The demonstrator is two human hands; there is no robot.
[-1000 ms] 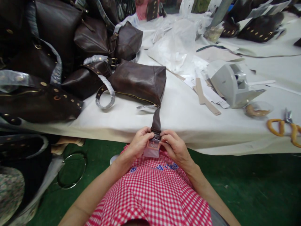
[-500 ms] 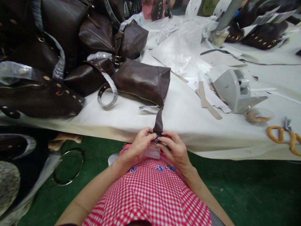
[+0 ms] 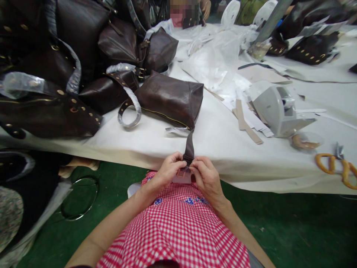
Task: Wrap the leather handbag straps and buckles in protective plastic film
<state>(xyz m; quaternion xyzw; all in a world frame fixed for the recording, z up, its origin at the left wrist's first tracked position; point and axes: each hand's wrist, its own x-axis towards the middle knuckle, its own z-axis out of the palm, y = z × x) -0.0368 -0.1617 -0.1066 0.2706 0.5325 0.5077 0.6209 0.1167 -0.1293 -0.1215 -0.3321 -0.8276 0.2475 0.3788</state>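
A dark brown leather bag lies near the front edge of the white table. Its brown strap hangs over that edge toward me. My left hand and my right hand both pinch the strap's end, where a small clear plastic wrap covers a metal fitting. Fingers of both hands are closed around the wrap and strap end, held just above my red checked shirt.
A heap of brown studded bags fills the table's left. A grey tape dispenser, cardboard strips, plastic sheets and orange-handled scissors lie to the right. Another person sits at the far side. A metal ring lies on the green floor.
The plastic wrap shows less below my fingers than before; my hands have closed in over it and sit slightly higher. The bag has not moved on the table.
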